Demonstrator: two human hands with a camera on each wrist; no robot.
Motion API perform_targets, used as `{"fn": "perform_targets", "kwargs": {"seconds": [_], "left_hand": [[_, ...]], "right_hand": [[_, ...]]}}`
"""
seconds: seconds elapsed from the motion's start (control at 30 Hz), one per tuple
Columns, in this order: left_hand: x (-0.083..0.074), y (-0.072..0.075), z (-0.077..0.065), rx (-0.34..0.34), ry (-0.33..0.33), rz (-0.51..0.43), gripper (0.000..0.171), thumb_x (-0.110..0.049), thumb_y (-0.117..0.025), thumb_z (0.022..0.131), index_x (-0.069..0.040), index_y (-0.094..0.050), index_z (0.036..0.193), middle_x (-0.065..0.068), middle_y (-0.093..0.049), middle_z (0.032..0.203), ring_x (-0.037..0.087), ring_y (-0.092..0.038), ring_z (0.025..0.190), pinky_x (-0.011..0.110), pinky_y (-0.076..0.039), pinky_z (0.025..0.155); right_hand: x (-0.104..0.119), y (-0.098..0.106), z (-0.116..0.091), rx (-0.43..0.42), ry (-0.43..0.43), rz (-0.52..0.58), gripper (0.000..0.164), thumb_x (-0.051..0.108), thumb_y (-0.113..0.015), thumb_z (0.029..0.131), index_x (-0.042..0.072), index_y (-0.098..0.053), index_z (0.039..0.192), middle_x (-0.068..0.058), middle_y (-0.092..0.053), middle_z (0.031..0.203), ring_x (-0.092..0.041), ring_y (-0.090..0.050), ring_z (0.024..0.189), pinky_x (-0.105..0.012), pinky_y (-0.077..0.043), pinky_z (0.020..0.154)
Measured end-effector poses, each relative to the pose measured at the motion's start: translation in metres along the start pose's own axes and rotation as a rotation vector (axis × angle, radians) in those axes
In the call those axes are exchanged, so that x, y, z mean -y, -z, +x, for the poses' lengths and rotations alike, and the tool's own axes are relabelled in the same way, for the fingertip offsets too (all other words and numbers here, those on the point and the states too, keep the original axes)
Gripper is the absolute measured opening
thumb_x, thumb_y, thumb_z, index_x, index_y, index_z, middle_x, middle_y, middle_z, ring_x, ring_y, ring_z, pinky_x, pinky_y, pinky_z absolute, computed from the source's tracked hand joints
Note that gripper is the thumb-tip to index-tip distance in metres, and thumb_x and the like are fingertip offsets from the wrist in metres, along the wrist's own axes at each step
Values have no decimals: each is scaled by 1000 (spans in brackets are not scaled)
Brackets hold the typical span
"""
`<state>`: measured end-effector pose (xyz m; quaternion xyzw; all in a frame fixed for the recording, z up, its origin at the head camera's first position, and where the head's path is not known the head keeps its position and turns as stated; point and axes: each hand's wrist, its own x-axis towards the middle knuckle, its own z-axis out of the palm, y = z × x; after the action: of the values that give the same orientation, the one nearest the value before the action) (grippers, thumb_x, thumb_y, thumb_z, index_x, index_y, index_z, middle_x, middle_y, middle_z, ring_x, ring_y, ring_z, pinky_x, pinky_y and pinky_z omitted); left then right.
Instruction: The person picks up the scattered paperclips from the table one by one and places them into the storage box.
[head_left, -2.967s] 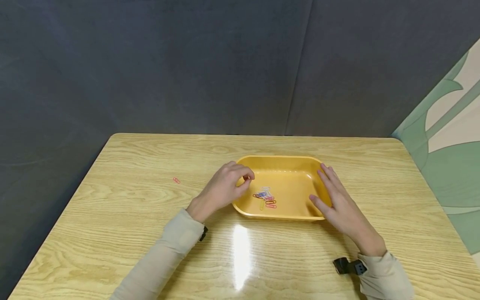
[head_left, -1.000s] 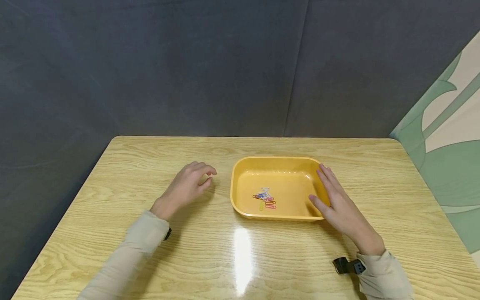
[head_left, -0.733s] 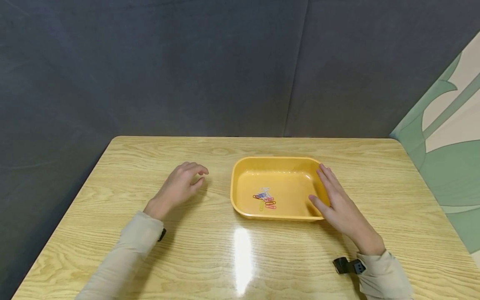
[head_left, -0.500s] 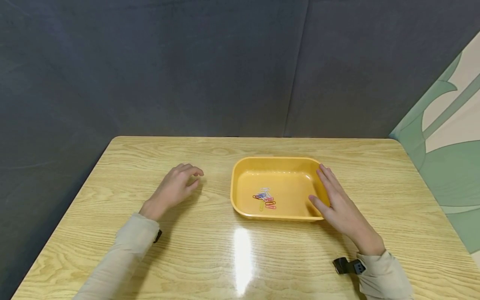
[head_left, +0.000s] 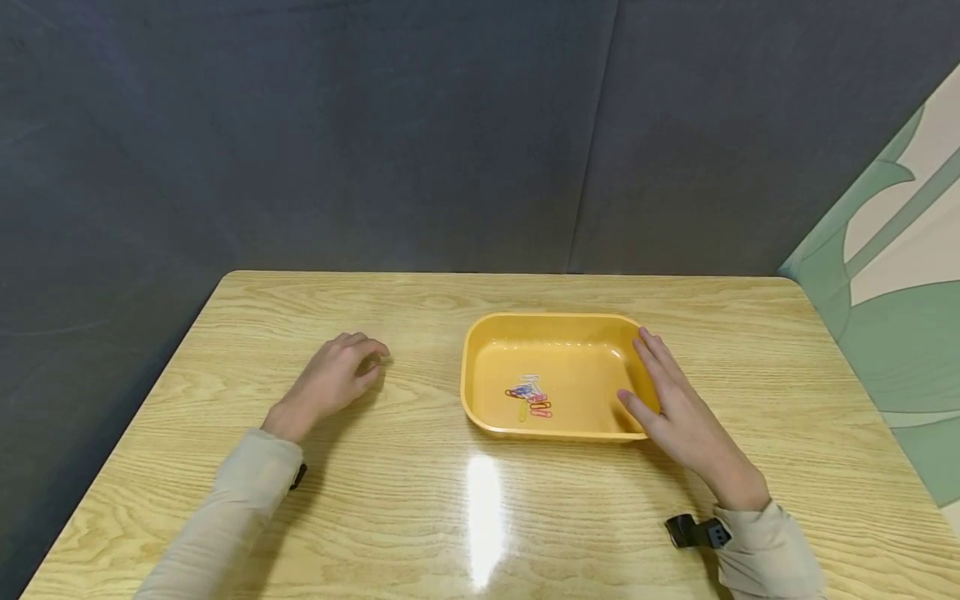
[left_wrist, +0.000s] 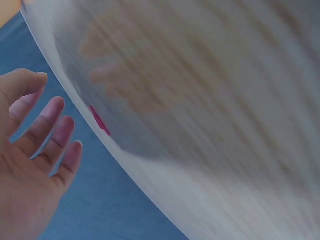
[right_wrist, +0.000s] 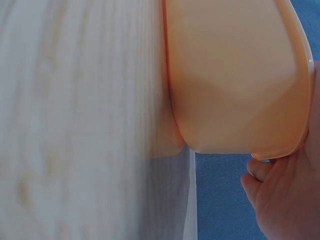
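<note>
In the head view my left hand [head_left: 333,375] hovers low over the left of the table, fingers loosely bent with nothing between them. A pinkish-red paper clip [left_wrist: 100,120] lies on the table near these fingertips in the left wrist view; the hand hides it from the head view. My right hand [head_left: 678,408] rests on the right rim of a yellow tray [head_left: 555,437], fingers extended along the rim and thumb over the inside. Several coloured paper clips [head_left: 530,395] lie in a small heap at the tray's left.
The light wood table [head_left: 420,517] ends at a dark padded wall [head_left: 420,142] behind. A green and cream patterned surface [head_left: 907,333] borders the right side. A black strap end [head_left: 697,532] hangs at my right wrist.
My left hand has moved from the tray's left rim leftward over the table, to where the lone paper clip lay. The right hand and tray have stayed put.
</note>
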<state>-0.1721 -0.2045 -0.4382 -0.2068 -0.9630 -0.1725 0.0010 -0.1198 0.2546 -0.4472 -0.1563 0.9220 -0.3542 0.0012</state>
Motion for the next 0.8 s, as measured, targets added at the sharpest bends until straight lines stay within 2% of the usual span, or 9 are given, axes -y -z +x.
{"fn": "perform_targets", "kwargs": {"seconds": [0.17,0.5,0.8], "left_hand": [[7,1,-4,31,14,8,24,-12,-71,91,-9,-70,114,6,-69,106,21,-60,92,41,-50,83],[17,4,-7,44,25,33,23,-12,-71,91,-9,-70,113,4,-68,100,19,-58,86,37,-48,76],[30,6,-12,50,70,41,23,-11,-70,91,-8,-70,114,7,-69,102,21,-58,87,38,-48,75]], "right_hand": [[-1,0,0,0,6,-7,78,26,-59,100,3,-12,158,-16,-8,167,-40,-6,154,-60,-11,121],[0,1,0,3,7,-2,78,25,-58,100,4,-12,159,-16,-7,167,-39,-5,154,-60,-11,121],[0,0,0,1,5,-8,77,26,-58,100,4,-12,159,-16,-8,167,-40,-7,153,-60,-12,121]]}}
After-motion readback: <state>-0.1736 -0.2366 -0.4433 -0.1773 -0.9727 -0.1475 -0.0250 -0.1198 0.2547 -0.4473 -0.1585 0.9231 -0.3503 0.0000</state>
